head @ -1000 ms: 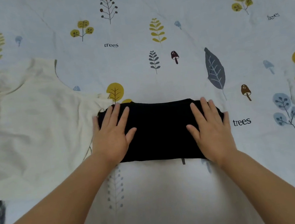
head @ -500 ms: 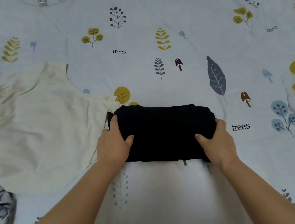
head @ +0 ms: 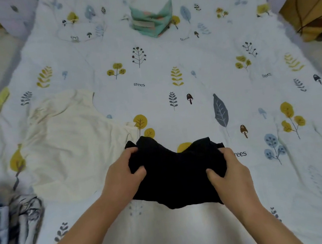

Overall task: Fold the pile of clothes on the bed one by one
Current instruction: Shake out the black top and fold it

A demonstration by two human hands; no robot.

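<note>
- I see the folded black garment (head: 179, 172) on the bedsheet (head: 171, 84), sagging in the middle.
- My left hand (head: 122, 177) grips its left end, my right hand (head: 230, 174) its right end.
- Left of the garment lies a cream top (head: 71, 145); beyond it, a folded teal stack (head: 151, 19).

the bed sheet (head: 167, 46) has the word "trees" printed on it in small dark letters, near the middle at about 11 o'clock from the black cloth (head: 178, 172); the same word shows at 3 o'clock beside the right hand (head: 231, 176), which hides its first letters, so only "rees" can be read; other small words far up and at the right are too blurry to read
</note>
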